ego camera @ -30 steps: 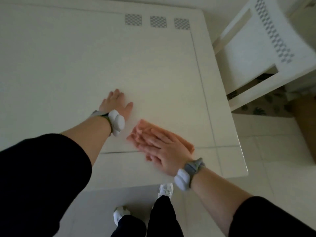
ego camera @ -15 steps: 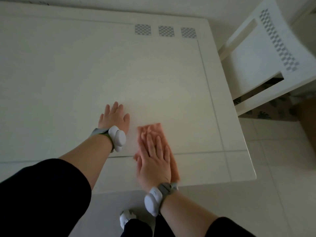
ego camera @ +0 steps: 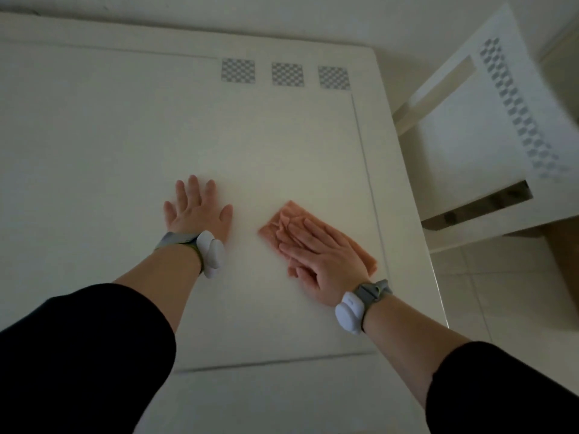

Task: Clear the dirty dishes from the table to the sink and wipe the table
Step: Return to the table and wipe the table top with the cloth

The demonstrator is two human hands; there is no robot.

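Right fingers flat atop pink cloth on table

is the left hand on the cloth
No, the left hand lies flat on the table; the cloth is under the right hand.

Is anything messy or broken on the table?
No, nothing stands out. The right hand presses a pink cloth flat on the white table, and the left hand rests flat beside it. No spills or dishes show.
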